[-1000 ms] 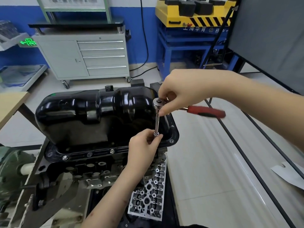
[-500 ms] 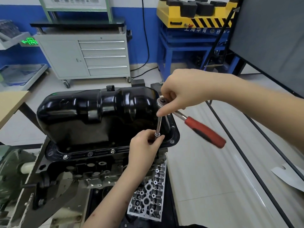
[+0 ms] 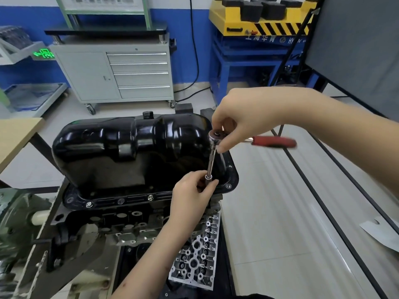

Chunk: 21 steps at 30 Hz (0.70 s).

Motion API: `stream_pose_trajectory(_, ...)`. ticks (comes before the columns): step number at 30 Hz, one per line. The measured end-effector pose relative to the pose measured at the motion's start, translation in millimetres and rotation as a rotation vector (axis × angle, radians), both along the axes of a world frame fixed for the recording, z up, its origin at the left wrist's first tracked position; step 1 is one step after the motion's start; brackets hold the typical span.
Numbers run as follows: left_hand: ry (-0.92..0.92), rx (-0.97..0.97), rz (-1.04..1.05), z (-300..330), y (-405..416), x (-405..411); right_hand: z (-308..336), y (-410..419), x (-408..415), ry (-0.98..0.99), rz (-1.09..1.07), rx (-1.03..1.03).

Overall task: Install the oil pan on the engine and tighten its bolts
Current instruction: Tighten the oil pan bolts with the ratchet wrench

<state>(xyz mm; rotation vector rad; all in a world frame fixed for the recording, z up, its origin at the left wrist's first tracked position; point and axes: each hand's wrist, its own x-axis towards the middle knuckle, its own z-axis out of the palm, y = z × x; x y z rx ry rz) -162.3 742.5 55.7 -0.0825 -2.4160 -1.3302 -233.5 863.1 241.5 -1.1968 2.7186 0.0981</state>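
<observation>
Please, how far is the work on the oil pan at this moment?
Done: the black oil pan sits on the engine, and bolts show along its near flange. In hand: the left hand pinches the extension's lower end at the near right corner, while the right hand holds the ratchet head. Left: whether the other bolts are tight cannot be told.

The oil pan (image 3: 133, 147) is gleaming glossy black; the ratchet (image 3: 216, 137) is shining as polished metal, its red handle (image 3: 274, 141) looking matt.
</observation>
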Motion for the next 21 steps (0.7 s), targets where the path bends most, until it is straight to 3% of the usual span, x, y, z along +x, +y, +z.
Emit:
stream_pose_trajectory(6, 0.007, 0.03, 0.035, 0.1, 3.4, -2.0, -7.4, 1.4, 4.1, 0.023, 0.02, -0.017)
stream_pose_trajectory(12, -0.046, -0.02, -0.099, 4.3, -6.3, -6.2, -2.9, 1.4, 0.6, -0.002, 0.11, -0.035)
stream_pose_trajectory(18, -0.13, 0.304, -0.04, 0.6, -3.2, -0.4, -2.9, -0.9, 0.2, -0.005, 0.033, -0.065)
stream_pose_trajectory(21, -0.12, 0.291, -0.018, -1.8, 1.0, -0.2, -6.7, -1.4, 2.6, 0.08, 0.016, -0.029)
